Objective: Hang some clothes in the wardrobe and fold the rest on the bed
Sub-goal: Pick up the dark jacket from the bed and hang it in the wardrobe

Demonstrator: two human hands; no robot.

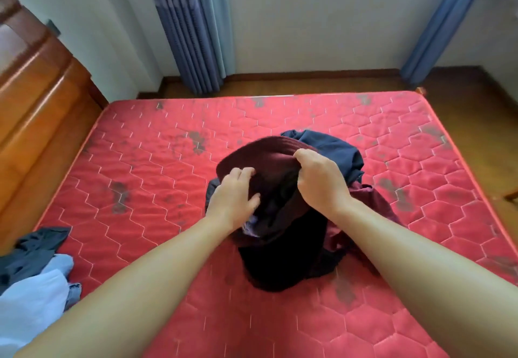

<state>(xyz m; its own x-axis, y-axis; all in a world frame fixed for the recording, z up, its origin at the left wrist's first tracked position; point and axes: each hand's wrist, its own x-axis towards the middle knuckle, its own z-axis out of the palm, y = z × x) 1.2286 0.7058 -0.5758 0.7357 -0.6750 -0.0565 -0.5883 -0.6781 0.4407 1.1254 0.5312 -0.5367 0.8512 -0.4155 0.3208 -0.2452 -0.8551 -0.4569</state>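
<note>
A dark maroon garment [269, 161] is lifted in a bunch over the middle of the red quilted mattress [145, 167]. My right hand [319, 178] grips its upper edge with curled fingers. My left hand [235, 195] holds the garment's left side, fingers bent into the fabric. A navy blue garment [330, 147] lies crumpled just behind the maroon one. Dark fabric hangs down from my hands onto the mattress, and its lower folds are too dark to tell apart.
A heap of clothes lies at the bed's near left corner: a dark grey piece [30, 248], a white one [30, 299] and some denim [73, 294]. A wooden headboard [36, 100] runs along the left. Blue curtains [193, 27] hang on the far wall above a wooden floor [308, 86].
</note>
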